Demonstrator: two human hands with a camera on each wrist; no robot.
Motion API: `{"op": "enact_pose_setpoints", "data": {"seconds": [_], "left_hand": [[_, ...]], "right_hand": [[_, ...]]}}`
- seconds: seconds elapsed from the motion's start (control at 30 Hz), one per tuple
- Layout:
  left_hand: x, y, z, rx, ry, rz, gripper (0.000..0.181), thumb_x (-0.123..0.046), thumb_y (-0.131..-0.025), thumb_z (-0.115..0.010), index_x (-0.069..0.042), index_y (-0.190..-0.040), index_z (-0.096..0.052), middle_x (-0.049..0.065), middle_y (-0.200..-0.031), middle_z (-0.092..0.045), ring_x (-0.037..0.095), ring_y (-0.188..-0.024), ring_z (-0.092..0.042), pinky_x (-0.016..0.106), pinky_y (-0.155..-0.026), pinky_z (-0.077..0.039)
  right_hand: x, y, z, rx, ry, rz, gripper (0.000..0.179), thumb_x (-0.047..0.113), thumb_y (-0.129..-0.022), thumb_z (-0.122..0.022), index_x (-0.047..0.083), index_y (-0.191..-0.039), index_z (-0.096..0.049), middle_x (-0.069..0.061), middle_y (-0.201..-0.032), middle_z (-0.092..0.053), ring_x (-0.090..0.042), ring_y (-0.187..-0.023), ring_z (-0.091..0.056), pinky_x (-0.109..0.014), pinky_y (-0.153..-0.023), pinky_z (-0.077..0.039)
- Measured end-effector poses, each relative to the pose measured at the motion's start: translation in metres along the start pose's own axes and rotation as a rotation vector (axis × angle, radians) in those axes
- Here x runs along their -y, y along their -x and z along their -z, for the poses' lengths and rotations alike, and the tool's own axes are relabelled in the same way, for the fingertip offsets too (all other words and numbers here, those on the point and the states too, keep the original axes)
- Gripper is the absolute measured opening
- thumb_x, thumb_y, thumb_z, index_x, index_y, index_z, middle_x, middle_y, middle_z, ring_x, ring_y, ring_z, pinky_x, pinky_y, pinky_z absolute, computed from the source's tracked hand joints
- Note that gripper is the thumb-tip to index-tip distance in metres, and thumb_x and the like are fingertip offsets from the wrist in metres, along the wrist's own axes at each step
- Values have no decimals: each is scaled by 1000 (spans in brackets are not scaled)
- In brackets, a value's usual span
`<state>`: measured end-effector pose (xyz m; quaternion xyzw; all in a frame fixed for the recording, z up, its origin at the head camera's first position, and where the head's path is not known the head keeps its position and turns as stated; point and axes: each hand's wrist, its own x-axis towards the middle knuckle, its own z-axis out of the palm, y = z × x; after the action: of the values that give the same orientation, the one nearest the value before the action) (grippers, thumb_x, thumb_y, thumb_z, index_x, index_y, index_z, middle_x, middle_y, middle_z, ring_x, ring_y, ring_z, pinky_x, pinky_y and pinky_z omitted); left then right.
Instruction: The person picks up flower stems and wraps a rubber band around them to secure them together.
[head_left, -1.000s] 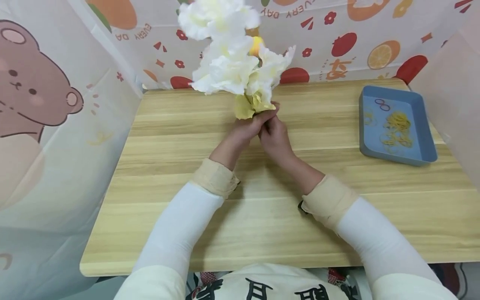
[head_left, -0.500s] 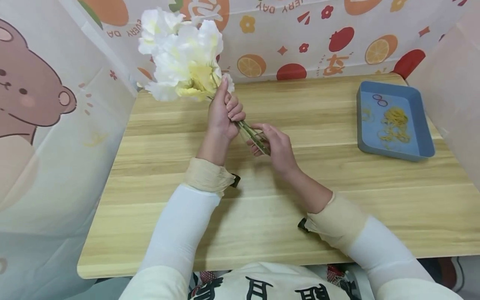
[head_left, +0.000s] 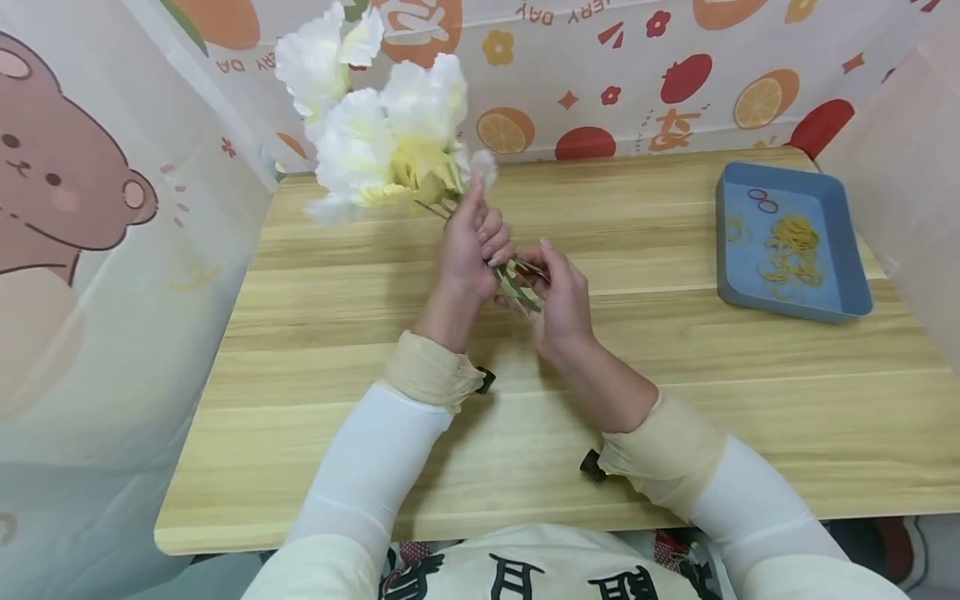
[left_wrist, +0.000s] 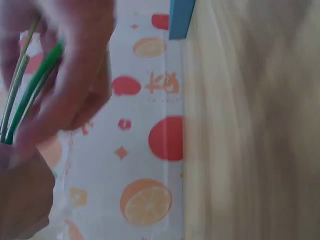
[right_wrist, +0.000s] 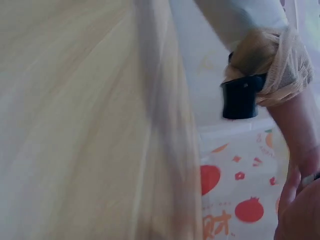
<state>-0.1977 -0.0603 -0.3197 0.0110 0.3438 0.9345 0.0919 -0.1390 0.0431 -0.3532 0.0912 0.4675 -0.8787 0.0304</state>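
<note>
A bunch of white flowers [head_left: 356, 137] with yellowish bases leans up and to the left over the far side of the table. My left hand [head_left: 471, 250] grips their stems just under the blooms, thumb pointing up along them. Below that fist the green stems [head_left: 517, 287] slant down to the right. There my right hand [head_left: 564, 304] has its fingers curled about the lower stem ends. In the left wrist view the stems [left_wrist: 32, 92] run between both hands, partly hidden by blurred fingers. The right wrist view shows mostly table and the left forearm [right_wrist: 295, 125].
A blue tray [head_left: 795, 312] stands at the right back of the wooden table [head_left: 337, 467]. It holds a heap of yellow rubber bands [head_left: 795, 237] and two reddish ones [head_left: 762, 200]. A printed cloth [head_left: 570, 92] hangs behind the table.
The bunch went from upright to leaning left as the clasped hands parted along the stems. Since half a second ago both hands have drawn closer, with the left shifted slightly right and nearer.
</note>
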Motion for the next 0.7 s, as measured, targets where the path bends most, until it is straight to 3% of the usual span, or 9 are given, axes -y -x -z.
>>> {"op": "enact_pose_setpoints", "data": {"seconds": [0.13,0.23,0.3,0.37,0.47,0.6,0.7], "left_hand": [[3,1,-6,-7,-66,-19,61,-35,-105,-44,-20,-49,-28,-9,-40,-28,2,-32,-28,15,-32,-17],[-1,-2,-10,-85,-88,-88,60,-34,-103,-51,-20,-49,-29,-9,-39,-26,2,-31,-25,15,-32,-15],[-3,-3,-12,-138,-90,-119,61,-36,-101,-54,-20,-49,-28,-8,-39,-26,2,-32,-24,15,-32,-14],[-2,-3,-13,-166,-86,-122,61,-38,-100,-56,-19,-49,-28,-8,-40,-25,3,-32,-24,15,-33,-15],[7,0,-14,-168,-105,-96,63,-42,-101,-53,-18,-48,-27,-8,-41,-25,3,-33,-24,15,-33,-16],[22,6,-16,-132,-127,-75,64,-40,-104,-47,-17,-48,-26,-6,-41,-24,5,-33,-23,17,-32,-16],[25,7,-17,-156,-146,-125,63,-38,-103,-51,-17,-48,-28,-5,-41,-23,6,-34,-21,19,-32,-14]], "right_hand": [[-1,-1,0,-29,-23,28,35,35,-101,-52,5,-87,-64,-6,-92,-63,-18,-85,-63,-36,-75,-58],[-4,2,5,47,62,119,44,37,-102,-47,-3,-103,-68,-11,-100,-67,-19,-89,-65,-35,-76,-60],[-6,6,6,72,172,222,50,37,-103,-43,-6,-113,-67,-14,-106,-68,-19,-92,-66,-34,-78,-60],[-9,8,6,34,282,325,53,38,-103,-40,-6,-116,-67,-15,-108,-70,-17,-92,-66,-34,-79,-59],[-9,6,3,-140,374,405,55,42,-102,-39,1,-99,-75,-10,-96,-74,-15,-82,-66,-32,-75,-58],[-5,-4,-2,-323,287,347,57,45,-102,-42,9,-68,-71,-4,-72,-69,-15,-66,-62,-27,-58,-54],[-4,-8,-2,-321,271,263,54,43,-102,-46,11,-66,-69,-2,-69,-66,-13,-62,-59,-24,-52,-50]]}}
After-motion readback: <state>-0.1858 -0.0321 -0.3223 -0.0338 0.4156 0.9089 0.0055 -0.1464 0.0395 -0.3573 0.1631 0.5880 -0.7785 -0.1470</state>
